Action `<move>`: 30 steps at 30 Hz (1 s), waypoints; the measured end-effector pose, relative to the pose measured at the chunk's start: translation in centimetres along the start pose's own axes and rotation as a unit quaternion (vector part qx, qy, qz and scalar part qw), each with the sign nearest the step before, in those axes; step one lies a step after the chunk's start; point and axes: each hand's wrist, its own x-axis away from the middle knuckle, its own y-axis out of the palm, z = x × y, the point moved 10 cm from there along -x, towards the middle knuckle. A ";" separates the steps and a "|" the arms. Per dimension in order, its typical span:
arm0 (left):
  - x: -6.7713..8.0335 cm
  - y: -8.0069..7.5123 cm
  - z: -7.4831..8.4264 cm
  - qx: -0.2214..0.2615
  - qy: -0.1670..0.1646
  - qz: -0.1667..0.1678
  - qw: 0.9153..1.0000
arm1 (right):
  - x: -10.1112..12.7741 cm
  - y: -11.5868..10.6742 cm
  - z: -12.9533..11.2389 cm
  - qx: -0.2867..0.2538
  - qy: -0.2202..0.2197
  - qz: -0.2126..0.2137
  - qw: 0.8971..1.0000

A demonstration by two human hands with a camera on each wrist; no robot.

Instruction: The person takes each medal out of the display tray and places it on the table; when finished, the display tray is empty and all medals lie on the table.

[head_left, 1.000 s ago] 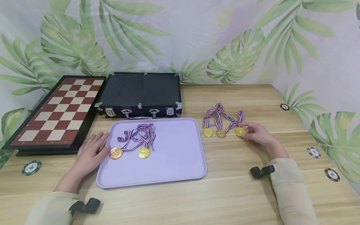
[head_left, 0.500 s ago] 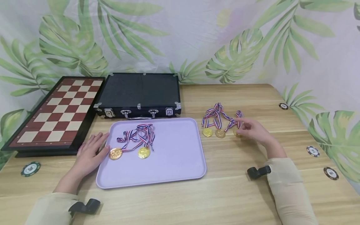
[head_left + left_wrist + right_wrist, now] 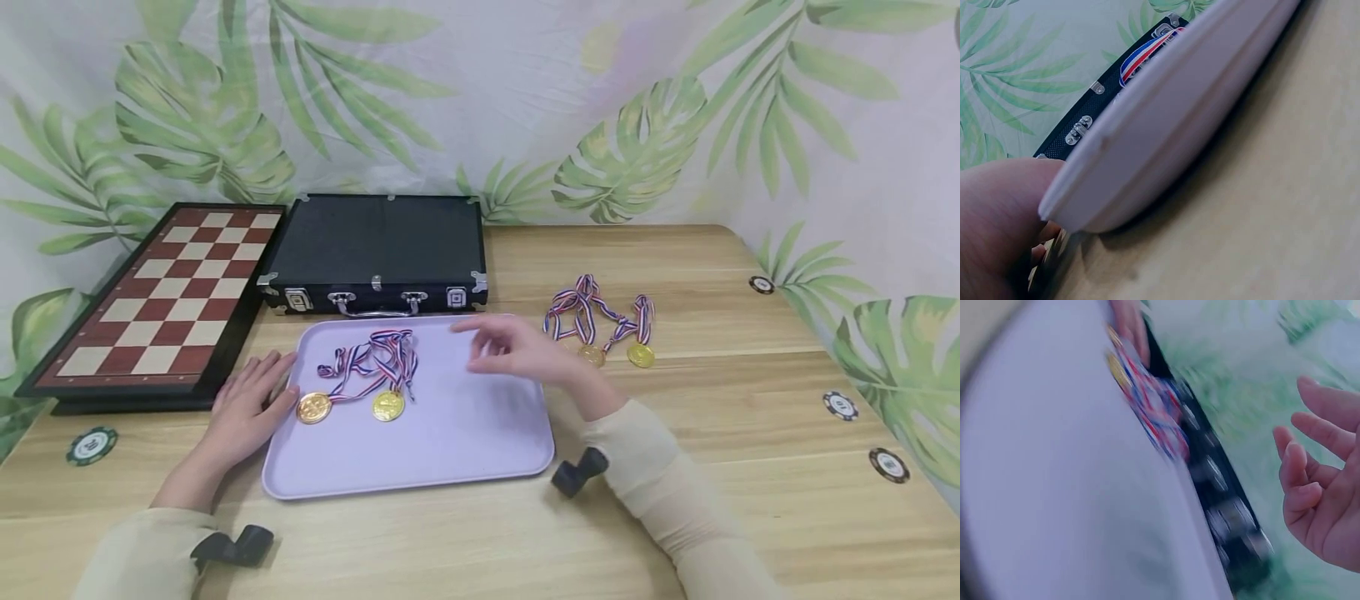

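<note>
A lilac tray [image 3: 450,442] lies on the wooden table with two gold medals [image 3: 313,408] [image 3: 388,405] on it, their striped ribbons [image 3: 375,354] bunched together. My left hand [image 3: 243,408] lies flat on the table against the tray's left rim [image 3: 1166,125]. My right hand [image 3: 510,350] hovers over the tray's right part with loosely spread fingers [image 3: 1322,487] and holds nothing. Right of the tray, two more medals [image 3: 592,356] [image 3: 641,356] lie on the table with tangled ribbons [image 3: 581,304]; my right hand hides whatever lies just left of them.
A closed black case [image 3: 375,246] stands behind the tray, and a chessboard [image 3: 161,292] lies to its left. Poker chips lie at the left front [image 3: 92,444] and along the right edge [image 3: 840,406] [image 3: 889,465] [image 3: 761,284]. A leaf-print backdrop rises behind.
My right hand left the rightmost medal on the table and swung left to above the tray, carrying nothing. My left hand stayed where it was.
</note>
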 end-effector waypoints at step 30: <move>-0.1 0.1 0.0 -0.007 -0.002 0.000 1.000 | -4.1 10.4 3.5 0.296 0.113 -0.033 0.948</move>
